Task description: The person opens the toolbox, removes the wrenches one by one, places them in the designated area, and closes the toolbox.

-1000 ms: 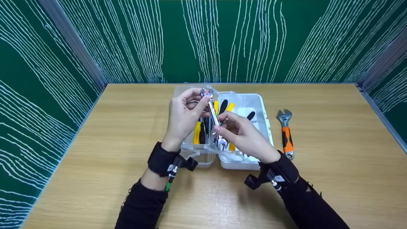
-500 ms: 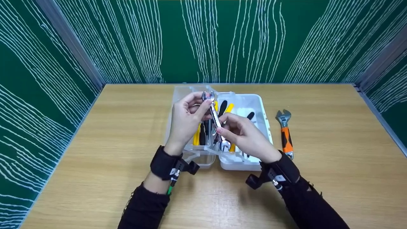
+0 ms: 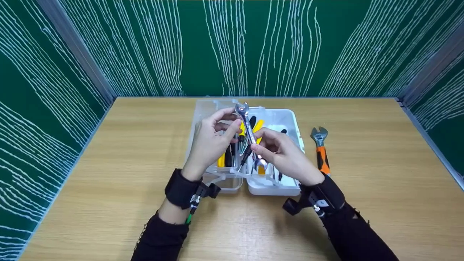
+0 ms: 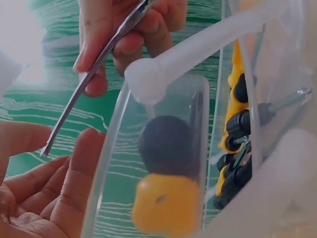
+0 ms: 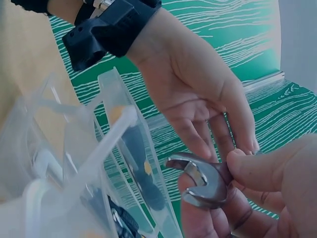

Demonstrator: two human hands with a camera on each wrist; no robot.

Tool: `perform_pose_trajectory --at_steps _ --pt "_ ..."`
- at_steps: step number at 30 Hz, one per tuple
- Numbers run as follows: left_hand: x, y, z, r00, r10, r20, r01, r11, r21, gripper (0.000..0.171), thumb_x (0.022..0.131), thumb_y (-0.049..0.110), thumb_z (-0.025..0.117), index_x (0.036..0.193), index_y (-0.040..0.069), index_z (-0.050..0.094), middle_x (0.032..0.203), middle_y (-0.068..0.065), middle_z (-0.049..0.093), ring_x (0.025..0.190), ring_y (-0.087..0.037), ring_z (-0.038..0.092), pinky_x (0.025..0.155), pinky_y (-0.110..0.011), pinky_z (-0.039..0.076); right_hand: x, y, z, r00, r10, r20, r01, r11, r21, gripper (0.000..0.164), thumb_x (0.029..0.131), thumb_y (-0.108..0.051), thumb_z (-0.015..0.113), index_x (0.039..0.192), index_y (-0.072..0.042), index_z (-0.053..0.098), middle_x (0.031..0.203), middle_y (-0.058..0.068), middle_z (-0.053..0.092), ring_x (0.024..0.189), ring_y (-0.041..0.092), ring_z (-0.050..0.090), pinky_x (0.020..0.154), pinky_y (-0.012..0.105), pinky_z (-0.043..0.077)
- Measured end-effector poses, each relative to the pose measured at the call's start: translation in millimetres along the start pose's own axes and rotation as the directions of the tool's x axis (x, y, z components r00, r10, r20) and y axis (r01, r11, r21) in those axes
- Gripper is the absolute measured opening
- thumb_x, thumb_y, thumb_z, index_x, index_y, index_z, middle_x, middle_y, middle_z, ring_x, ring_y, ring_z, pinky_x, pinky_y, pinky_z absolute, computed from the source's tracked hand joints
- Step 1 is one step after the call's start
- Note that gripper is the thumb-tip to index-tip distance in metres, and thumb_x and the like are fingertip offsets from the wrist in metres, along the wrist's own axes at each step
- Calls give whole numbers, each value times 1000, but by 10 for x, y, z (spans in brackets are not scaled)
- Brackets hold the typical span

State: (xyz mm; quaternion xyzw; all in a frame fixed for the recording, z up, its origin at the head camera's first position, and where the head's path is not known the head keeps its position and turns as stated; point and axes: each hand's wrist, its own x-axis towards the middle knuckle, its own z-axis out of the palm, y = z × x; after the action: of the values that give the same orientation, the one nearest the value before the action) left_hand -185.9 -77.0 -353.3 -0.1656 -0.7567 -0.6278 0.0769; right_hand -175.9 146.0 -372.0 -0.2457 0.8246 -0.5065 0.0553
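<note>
My right hand (image 3: 286,156) pinches a shiny double open-ended wrench (image 3: 250,132) between thumb and fingers, holding it tilted over the plastic toolbox (image 3: 286,119). In the right wrist view, one forked end of the wrench (image 5: 213,186) faces the camera beside my right thumb. My left hand (image 3: 212,143) is at the wrench's upper part. Its thumb tip is right at the metal, and the other fingers are loosely spread. From the left wrist, the wrench appears edge-on as a thin bar (image 4: 94,69), with the left fingers apart from it.
An adjustable wrench (image 3: 321,154) with an orange and black handle lies right of the toolbox, partly covered by my right wrist. The toolbox lid (image 3: 194,125) is folded open to the left. Several yellow and black screwdrivers (image 3: 258,125) lie inside. Green walls border the wooden table (image 3: 145,137).
My left thumb and fingers have slid off the wrench's upper end, down along its shaft. The wrench has shifted slightly right, still in my right hand. The view has tilted slightly.
</note>
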Motion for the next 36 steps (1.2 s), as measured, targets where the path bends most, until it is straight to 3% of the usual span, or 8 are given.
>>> perform_pose_trajectory --at_steps 5,9,14,20,29,36 --pt "-11 31 -47 999 37 27 -41 982 182 43 105 18 71 147 10 65 131 -11 76 98 -23 79 82 -32 68 -44 44 -108 999 49 -19 -49 999 2 13 109 -20 64 115 -8 66 84 11 63 73 21 59 66 24 48" --pt "-31 51 -82 998 53 39 -63 939 338 45 105 22 71 148 13 65 139 -11 73 102 -24 79 90 -34 67 -79 73 -190 996 76 -47 -77 996 -36 15 108 -23 66 115 -10 67 86 9 63 75 21 59 67 24 48" --pt "-48 65 -91 995 59 76 -86 893 441 46 104 21 73 148 14 65 146 -13 68 100 -25 79 91 -40 67 -120 112 -281 994 76 -77 -82 994 -74 16 107 -24 68 114 -9 68 84 6 61 74 20 59 66 23 48" --pt "-52 68 -79 991 30 132 -93 856 509 50 101 20 77 150 14 64 147 -11 68 97 -23 79 88 -39 68 -172 204 -389 989 110 -101 -117 991 -72 16 107 -19 67 116 -6 67 85 8 62 74 22 60 66 23 50" --pt "-56 66 -79 990 -12 143 -72 819 569 52 100 22 79 150 18 64 152 -10 64 96 -23 79 92 -37 67 -270 364 -552 981 137 -134 -149 985 -86 19 107 -18 67 120 -3 67 87 9 65 73 22 65 65 25 57" --pt "-47 64 -109 988 -16 152 -75 816 573 50 100 21 78 149 17 65 151 -10 65 94 -21 78 86 -33 68 -365 492 -691 969 184 -166 -203 974 -103 22 108 -21 66 121 -3 66 87 8 62 73 13 63 65 24 59"
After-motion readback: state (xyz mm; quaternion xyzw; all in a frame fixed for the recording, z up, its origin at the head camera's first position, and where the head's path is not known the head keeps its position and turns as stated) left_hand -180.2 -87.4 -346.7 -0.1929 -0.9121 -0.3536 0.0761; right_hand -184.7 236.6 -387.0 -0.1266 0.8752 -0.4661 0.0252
